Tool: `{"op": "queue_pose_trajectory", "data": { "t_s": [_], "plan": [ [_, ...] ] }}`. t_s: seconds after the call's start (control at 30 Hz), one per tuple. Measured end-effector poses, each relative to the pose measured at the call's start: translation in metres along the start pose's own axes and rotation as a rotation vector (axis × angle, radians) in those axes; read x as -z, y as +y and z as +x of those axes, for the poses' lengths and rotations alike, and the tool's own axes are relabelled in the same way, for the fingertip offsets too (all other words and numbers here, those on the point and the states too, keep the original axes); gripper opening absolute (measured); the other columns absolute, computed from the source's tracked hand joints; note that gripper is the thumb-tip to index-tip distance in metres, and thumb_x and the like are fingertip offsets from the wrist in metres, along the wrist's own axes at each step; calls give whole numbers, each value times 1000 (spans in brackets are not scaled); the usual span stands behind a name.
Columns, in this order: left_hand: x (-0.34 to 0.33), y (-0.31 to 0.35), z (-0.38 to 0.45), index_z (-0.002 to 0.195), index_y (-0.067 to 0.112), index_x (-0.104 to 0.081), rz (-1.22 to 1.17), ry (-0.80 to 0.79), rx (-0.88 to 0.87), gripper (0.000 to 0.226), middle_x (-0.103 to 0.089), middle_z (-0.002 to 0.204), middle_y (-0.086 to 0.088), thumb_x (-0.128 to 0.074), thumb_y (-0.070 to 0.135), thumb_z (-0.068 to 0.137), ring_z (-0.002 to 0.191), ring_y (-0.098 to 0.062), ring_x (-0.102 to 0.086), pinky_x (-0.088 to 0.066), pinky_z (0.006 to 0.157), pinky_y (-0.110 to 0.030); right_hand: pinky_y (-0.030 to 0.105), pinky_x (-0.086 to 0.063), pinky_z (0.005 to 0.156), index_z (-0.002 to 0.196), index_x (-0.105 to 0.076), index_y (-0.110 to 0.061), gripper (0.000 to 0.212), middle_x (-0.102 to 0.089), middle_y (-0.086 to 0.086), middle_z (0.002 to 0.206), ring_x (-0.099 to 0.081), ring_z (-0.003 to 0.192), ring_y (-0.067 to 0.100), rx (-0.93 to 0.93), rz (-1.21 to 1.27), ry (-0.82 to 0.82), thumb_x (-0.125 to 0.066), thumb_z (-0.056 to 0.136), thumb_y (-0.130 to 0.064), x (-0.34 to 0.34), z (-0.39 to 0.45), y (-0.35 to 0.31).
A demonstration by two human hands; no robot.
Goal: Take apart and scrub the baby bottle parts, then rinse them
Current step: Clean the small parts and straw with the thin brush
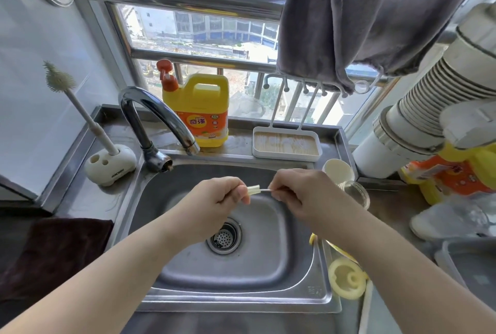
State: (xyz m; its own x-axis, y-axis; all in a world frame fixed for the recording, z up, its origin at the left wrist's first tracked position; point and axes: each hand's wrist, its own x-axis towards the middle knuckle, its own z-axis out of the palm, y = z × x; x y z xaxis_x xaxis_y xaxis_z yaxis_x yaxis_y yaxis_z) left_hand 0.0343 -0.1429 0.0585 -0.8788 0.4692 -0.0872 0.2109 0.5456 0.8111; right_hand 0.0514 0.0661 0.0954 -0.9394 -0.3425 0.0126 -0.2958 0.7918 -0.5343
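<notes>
Over the sink (300,274), the left hand (214,204) pinches a small pale straw piece (253,190) between thumb and curled fingers. The piece looks light, soft and likely slippery, best held near its end. A thin wire-like stem (265,190) runs from it into the right hand (306,194), whose curled fingers pinch it. What the stem carries inside the piece is hidden.

Yellow jug (200,108) with orange label and orange-red pump. Grey towel (375,16). Cream brush (57,78) in a cream stand (111,165). Wood-grain tray (286,144), white rim. Pale yellow ring (347,278). Steel-grey sink (241,274). Dark maroon cloth (53,250).
</notes>
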Motion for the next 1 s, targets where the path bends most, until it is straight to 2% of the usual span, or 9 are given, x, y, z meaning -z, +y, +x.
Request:
{"op": "queue_pose_trajectory", "data": {
  "t_s": [0.1, 0.23, 0.33, 0.4, 0.47, 0.63, 0.8, 0.87, 1.0],
  "plan": [
    [0, 0, -1, 73, 36, -56, -17, -1, 0, 28, -52, 64, 3, -43, 32, 97, 53, -6, -39, -35, 54, -23, 12, -40, 67, 83, -66, -15, 11, -58, -13, 72, -54, 72, 2, -68, 11, 77, -60, 85, -7, 4, -1, 6],
    [-5, 1, 0, 72, 35, -55, 10, -1, -19, 29, -56, 66, -6, -42, 35, 98, 56, -9, -41, -34, 56, -22, 29, -41, 61, 81, -65, -22, 12, -64, -8, 75, -58, 74, 15, 27, -181, 46, -54, 83, -26, -5, -2, -8],
    [-4, 2, -1, 72, 34, -56, -27, -4, 3, 28, -49, 61, 1, -44, 29, 98, 51, -7, -37, -31, 51, -19, 33, -47, 73, 89, -69, -23, 11, -67, -4, 86, -60, 86, 20, -91, -191, 85, -58, 88, -26, 2, 3, 1],
    [-3, -1, 0, 72, 33, -57, -37, 9, 1, 28, -51, 63, -2, -45, 27, 97, 51, -6, -37, -31, 51, -19, 29, -49, 73, 84, -69, -22, 8, -68, -2, 83, -62, 83, 20, -65, -241, 97, -61, 86, -21, 1, 4, 0],
    [-5, -1, 0, 73, 33, -57, -36, 4, -17, 27, -53, 64, -10, -47, 26, 97, 53, -7, -38, -32, 53, -21, 16, -40, 57, 72, -67, -21, 6, -65, -6, 67, -61, 66, 14, 24, -307, 89, -65, 78, -19, -9, 3, -11],
    [-4, 0, -2, 86, 28, -59, -156, 6, 9, 15, -60, 67, 2, -51, 18, 96, 50, -4, -46, -37, 51, -17, 8, -36, 60, 78, -72, -18, 4, -58, -17, 60, -53, 59, -7, -198, 67, 66, -70, 81, -15, 15, 1, 4],
    [-6, 6, -1, 87, 31, -53, -88, -22, 33, 10, -54, 64, 17, -49, 30, 95, 57, 0, -45, -36, 56, -18, 7, -36, 57, 78, -69, -24, 13, -59, -16, 61, -52, 60, -7, -164, 102, -12, -63, 86, -15, 13, -6, 0],
    [-5, 8, -2, 89, 32, -58, -79, -54, 41, 21, -53, 63, 22, -40, 33, 98, 60, 2, -46, -34, 57, -18, 9, -36, 58, 80, -70, -22, 11, -56, -20, 57, -52, 61, -7, -187, 112, 17, -64, 86, -16, 16, -8, 8],
    [-9, 12, -1, 82, 32, -58, 6, -13, -20, 20, -57, 75, 12, -52, 19, 95, 72, -2, -52, -37, 65, -13, 22, -45, 70, 84, -73, -20, 8, -61, -17, 72, -56, 73, 0, -58, 55, -37, -66, 85, -16, 5, -6, 3]
  ]
}}
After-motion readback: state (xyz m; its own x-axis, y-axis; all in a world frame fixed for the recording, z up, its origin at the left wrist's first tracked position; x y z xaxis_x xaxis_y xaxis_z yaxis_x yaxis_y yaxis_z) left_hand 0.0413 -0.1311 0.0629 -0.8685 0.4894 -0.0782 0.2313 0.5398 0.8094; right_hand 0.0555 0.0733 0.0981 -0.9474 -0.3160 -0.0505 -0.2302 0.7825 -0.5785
